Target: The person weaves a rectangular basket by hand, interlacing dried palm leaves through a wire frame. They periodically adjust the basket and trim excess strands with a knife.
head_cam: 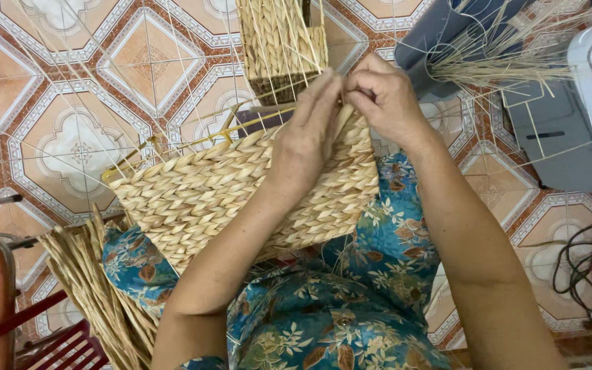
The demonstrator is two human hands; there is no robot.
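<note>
- The woven straw panel [241, 199] lies across the person's lap, tilted, its far edge up near both hands and its near edge over the blue floral cloth [351, 308]
- The left hand [303, 144] rests flat on the panel's far right corner, fingers stretched toward the edge – pressing the braid down, not clenched round anything I can make out
- The right hand [381, 96] meets it just beyond the edge, thumb and fingers pinched on what looks like a single strand; the strand itself is mostly hidden between the fingers
- Risk, as I judge it: the pinch is small, so a dry strand could slip or snap if pulled hard against the tight braid
- If the left hand's pressure eases, the last rows at that corner may loosen and the edge go uneven
- Thin bare stakes [193, 140] stick out from the panel's far left side – a sideways tug could bend or break them
- The panel is balanced on the knees only, so it could slide toward the loose straw bundle [97, 301] at near left
- A finished woven basket [282, 44] stands on the tiled floor [56, 89] just beyond the hands, and the long stakes could catch on it
</note>
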